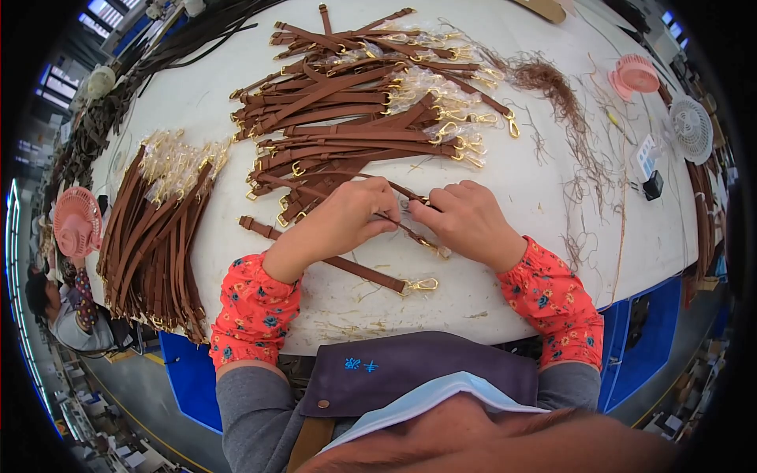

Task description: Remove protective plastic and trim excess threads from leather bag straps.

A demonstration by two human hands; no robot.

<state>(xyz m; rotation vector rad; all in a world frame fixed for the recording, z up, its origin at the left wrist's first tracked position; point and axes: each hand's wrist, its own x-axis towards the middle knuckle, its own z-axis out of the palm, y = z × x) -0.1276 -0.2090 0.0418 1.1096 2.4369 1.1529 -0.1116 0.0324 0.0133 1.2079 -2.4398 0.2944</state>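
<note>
My left hand [359, 211] is closed, its fingertips pinching a thin brown leather strap [405, 191]. My right hand [465, 222] grips the same strap close to a gold-coloured metal fitting, just right of the left hand. Below the fingers hangs a strap end with a gold clasp [440, 251]; whether it belongs to the same strap I cannot tell. A separate brown strap [367, 273] lies slantwise under my left wrist, its gold snap hook [421, 284] pointing right. Just beyond my hands is a large heap of similar straps [323, 134], many hooks wrapped in clear plastic.
Another bundle of straps [154, 244] lies at the left. Loose brown threads [552, 83] spread over the white table [654, 229] at the right. Pink fans [633, 76] stand right and left, with a white fan [691, 130] farther right. A person [71, 315] sits at far left.
</note>
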